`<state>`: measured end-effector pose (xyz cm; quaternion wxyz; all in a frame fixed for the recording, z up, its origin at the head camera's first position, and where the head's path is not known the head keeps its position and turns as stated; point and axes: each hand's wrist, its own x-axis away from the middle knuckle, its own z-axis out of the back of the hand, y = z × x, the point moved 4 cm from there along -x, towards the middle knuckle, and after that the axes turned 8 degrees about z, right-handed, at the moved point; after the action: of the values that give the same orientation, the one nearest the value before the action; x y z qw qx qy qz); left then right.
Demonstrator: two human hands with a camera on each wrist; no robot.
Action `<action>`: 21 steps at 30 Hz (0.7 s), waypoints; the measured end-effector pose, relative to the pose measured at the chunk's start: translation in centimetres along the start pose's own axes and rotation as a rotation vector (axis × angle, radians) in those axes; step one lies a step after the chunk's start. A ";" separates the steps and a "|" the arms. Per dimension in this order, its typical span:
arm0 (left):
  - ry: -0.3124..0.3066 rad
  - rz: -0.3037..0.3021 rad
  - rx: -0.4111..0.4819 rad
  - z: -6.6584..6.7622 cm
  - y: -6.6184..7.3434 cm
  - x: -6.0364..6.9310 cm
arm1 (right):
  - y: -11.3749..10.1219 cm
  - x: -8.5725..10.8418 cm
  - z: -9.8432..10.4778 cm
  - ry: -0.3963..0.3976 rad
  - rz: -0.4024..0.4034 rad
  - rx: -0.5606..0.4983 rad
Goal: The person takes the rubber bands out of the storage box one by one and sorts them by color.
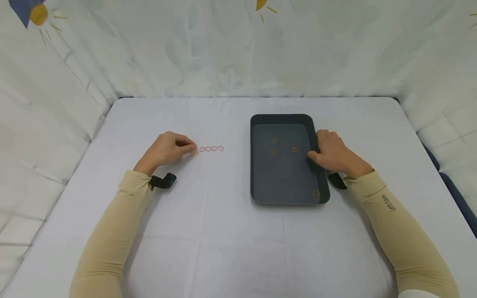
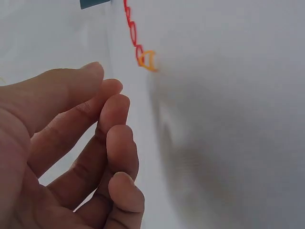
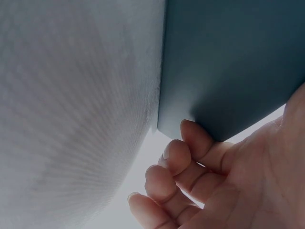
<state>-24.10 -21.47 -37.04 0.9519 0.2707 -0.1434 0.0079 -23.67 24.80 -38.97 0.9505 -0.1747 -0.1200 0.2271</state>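
A row of several thin red loops, like small rubber bands (image 1: 211, 148), lies on the white tabletop. At its left end is a yellow loop (image 2: 148, 60), beside the nearest red one. My left hand (image 1: 167, 150) hovers by that end; in the left wrist view its fingers (image 2: 116, 112) are loosely curled, holding nothing, apart from the yellow loop. A dark grey tray (image 1: 283, 182) stands to the right, with several yellow-orange loops (image 1: 294, 150) scattered inside. My right hand (image 1: 331, 152) grips its right rim, thumb over the edge, fingers (image 3: 193, 138) along the outer wall.
A white cloth covers the table (image 1: 238, 248). Its far edge meets a pale patterned curtain (image 1: 208, 49), which also hangs at both sides. Dark wrist-worn devices (image 1: 164, 181) sit below each hand, near the cloth.
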 end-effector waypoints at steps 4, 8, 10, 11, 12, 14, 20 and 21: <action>0.018 -0.025 -0.007 0.9 0.9 0.2 | 0.0 0.0 0.0 0.010 0.008 0.008; 0.036 -0.060 -0.006 1.5 2.1 0.3 | -0.1 0.0 0.0 0.022 0.013 0.011; 0.046 -0.080 -0.010 1.7 2.9 0.3 | -0.1 0.0 0.0 0.027 0.014 0.014; 0.049 -0.093 -0.013 1.7 3.3 0.3 | -0.1 0.0 0.0 0.030 0.013 0.018; 0.050 -0.105 -0.017 1.7 3.7 0.2 | -0.1 -0.1 0.0 0.032 0.012 0.023; 0.055 -0.134 -0.029 1.5 4.6 0.1 | -0.1 -0.1 0.0 0.034 0.010 0.033; 0.084 -0.264 -0.059 0.7 7.7 -0.2 | -0.4 0.0 0.1 0.039 0.004 0.066; 0.088 -0.289 -0.062 0.6 8.2 -0.2 | -0.4 0.0 0.1 0.042 0.006 0.071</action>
<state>-25.17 -14.77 -32.42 0.9563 0.2586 -0.0614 -0.1219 -23.55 24.47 -38.69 0.9578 -0.1457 -0.0911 0.2303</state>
